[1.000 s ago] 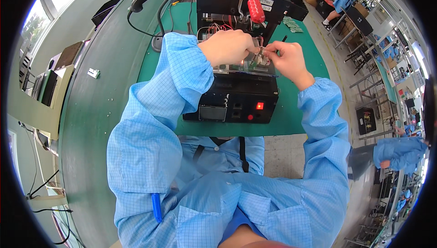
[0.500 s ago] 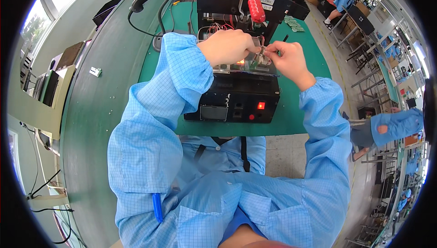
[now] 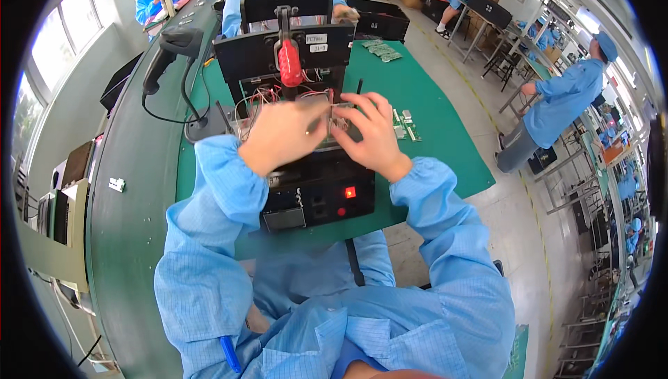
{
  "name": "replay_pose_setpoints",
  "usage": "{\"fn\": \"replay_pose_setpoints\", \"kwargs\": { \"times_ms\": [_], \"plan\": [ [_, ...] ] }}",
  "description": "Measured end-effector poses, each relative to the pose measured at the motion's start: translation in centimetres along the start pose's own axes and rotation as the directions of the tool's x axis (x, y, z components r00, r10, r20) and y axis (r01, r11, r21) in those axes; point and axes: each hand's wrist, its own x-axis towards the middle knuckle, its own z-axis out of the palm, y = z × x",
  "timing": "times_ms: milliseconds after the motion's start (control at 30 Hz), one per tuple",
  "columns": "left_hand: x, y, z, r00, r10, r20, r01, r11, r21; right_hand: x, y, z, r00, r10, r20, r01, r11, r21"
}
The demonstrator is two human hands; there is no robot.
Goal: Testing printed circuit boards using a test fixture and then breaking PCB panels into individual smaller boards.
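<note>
My left hand (image 3: 287, 132) reaches over the top of a black test fixture (image 3: 316, 202), its fingers curled and their tips blurred. My right hand (image 3: 372, 134) faces it, thumb and fingers bent around a small bundle of thin light wires (image 3: 339, 122). The fingertips of both hands almost meet there; what lies between the left ones is too smeared to make out. Behind the hands rises the fixture's upright black plate (image 3: 243, 55), with a red-handled toggle clamp (image 3: 289, 65) in front. Red and white wires (image 3: 261, 97) run beneath it. A red switch (image 3: 350, 192) glows on the fixture's front.
A barcode scanner (image 3: 170, 55) stands on its holder at the left. Green circuit boards (image 3: 381, 50) lie on the green mat (image 3: 445, 128), and more boards (image 3: 403, 126) sit right of the fixture. Across the table is a co-worker (image 3: 236, 3); another person (image 3: 563, 101) stands at right.
My view has tilted up and turned right, so the fixture appears farther left and the co-worker behind it shows. My right fingers are spread wider around the wires; before, they pinched them tightly.
</note>
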Motion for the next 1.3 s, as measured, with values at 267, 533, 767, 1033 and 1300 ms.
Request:
{"fn": "replay_pose_setpoints", "kwargs": {
  "times_ms": [267,533,767,1033,1300],
  "plan": [
    [-2.7,2.3,1.0,0.992,0.100,-0.074,-0.091,0.988,0.127,-1.6,-0.8,0.7,0.998,0.066,0.020,-0.066,0.998,-0.013],
    [-3.9,1.7,3.2,0.997,-0.028,-0.075,0.035,0.995,0.093,-2.1,-0.7,1.0,0.997,0.019,0.068,-0.020,1.000,0.014],
    [-3.9,1.4,4.1,0.981,0.051,-0.187,-0.025,0.990,0.141,-1.9,-0.9,0.6,0.998,0.012,0.068,-0.009,0.999,-0.036],
    [-4.7,0.9,4.1,0.984,0.056,-0.171,-0.032,0.989,0.142,-2.4,-1.6,1.6,0.997,0.056,0.048,-0.054,0.998,-0.037],
    [-3.9,0.8,4.5,0.966,0.113,-0.233,-0.080,0.986,0.145,-2.5,-1.0,1.8,0.999,0.045,0.023,-0.044,0.997,-0.060]
  ]
}}
